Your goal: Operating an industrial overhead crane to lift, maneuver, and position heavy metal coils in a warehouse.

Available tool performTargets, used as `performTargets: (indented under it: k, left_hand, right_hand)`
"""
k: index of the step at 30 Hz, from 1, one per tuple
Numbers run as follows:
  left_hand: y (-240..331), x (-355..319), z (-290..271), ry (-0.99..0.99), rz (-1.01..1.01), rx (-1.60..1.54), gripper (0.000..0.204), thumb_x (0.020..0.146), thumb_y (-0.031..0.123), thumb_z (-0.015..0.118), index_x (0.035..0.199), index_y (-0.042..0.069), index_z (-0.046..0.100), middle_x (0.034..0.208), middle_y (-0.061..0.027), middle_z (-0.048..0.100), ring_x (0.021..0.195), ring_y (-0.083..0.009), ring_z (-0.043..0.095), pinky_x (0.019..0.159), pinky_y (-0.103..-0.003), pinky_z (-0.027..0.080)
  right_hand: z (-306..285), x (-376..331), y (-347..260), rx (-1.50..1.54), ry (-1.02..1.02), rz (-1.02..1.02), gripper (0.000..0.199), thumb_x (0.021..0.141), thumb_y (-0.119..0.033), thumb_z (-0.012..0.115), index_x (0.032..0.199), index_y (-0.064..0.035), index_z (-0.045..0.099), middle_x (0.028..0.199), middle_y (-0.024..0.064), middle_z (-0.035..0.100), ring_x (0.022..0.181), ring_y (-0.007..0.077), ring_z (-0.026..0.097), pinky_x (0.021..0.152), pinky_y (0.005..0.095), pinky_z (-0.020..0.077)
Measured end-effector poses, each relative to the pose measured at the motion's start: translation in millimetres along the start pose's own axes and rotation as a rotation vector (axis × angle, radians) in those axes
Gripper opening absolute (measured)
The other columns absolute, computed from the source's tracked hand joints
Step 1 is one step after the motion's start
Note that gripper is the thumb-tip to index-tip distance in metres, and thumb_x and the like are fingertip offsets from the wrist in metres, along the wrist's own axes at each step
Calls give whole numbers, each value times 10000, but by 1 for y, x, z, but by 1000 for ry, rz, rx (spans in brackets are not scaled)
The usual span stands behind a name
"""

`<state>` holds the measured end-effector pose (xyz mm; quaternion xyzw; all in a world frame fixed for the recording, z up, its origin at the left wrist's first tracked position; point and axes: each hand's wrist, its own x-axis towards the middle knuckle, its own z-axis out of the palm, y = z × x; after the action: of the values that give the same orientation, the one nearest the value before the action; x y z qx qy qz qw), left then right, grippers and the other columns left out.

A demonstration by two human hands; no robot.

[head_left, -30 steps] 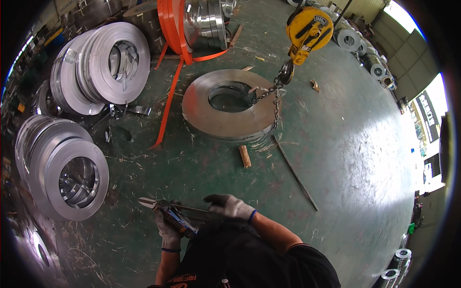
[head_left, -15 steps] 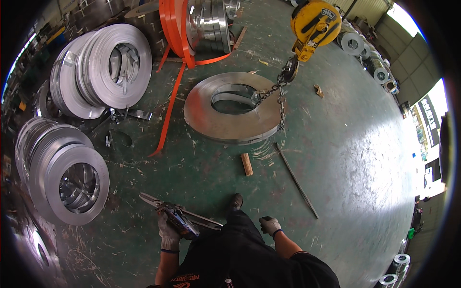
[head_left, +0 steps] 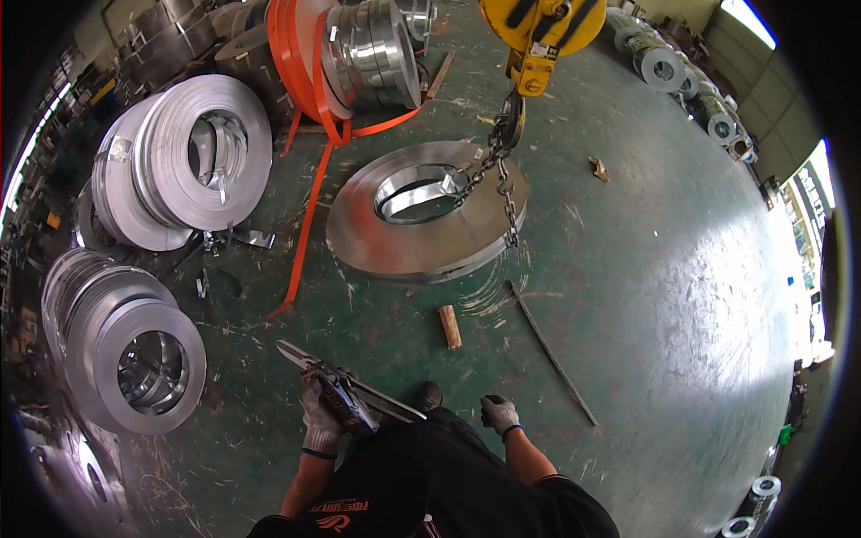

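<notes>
My left hand (head_left: pixel 320 414), in a pale work glove, is closed round a dark hand tool (head_left: pixel 348 405) with a long pointed metal blade and a slim metal bar; its exact kind is unclear. Nothing shows in my gloved right hand (head_left: pixel 499 413), which hangs curled near my right thigh. Ahead of me, a large flat steel strip coil (head_left: pixel 363 242) leans at a slant over the green floor. A chain (head_left: pixel 505 193) passes through its centre hole and round its right side, up to a dark hook (head_left: pixel 510 121) under a yellow hoist block (head_left: pixel 538 54).
Steel coils (head_left: pixel 256 170) lean together at the left, with more coils (head_left: pixel 108 368) nearer me. An orange strap (head_left: pixel 308 238) trails from coils at the back. A wooden piece (head_left: pixel 450 326) and a thin rod (head_left: pixel 552 354) lie on the floor. More coils (head_left: pixel 662 70) line the far right.
The chained coil looks more tilted, and the hook and hoist block stand further left in the view. The view itself has shifted slightly. My left hand keeps its hold on the tool.
</notes>
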<state>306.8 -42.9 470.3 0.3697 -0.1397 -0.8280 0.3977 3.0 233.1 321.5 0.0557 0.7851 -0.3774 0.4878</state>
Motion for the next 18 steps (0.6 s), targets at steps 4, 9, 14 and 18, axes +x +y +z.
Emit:
performTargets:
  k: [4,9,14,18]
  left_hand:
    - [-21,13,17,27,38,33,595,867,541,720,1264,113,603,1118,-134,689,1004,-303,680,843,-459,598]
    - [-29,33,45,63,26,112,582,859,590,732,1228,154,622,1097,-107,699,985,-301,688,831,-463,601]
    - [-26,45,70,17,21,174,555,907,609,676,1250,176,616,1109,-84,693,1008,-263,679,919,-450,569]
    - [-19,48,73,-24,-10,299,464,1034,600,486,1091,162,626,978,-30,665,915,-183,644,856,-370,555]
  right_hand:
    - [-16,32,-6,56,-48,-7,449,923,-307,720,1263,-17,681,815,63,699,635,164,651,557,321,531]
    - [-13,50,-51,-59,-138,-117,416,934,-277,722,1261,-25,669,875,54,694,675,157,653,604,311,557]
    - [13,65,-111,25,-190,-241,387,945,-297,716,1210,-15,699,884,59,709,681,154,659,611,311,551]
    - [28,86,-113,-537,-80,-304,332,930,-388,632,908,-83,761,777,72,754,739,176,739,779,370,587]
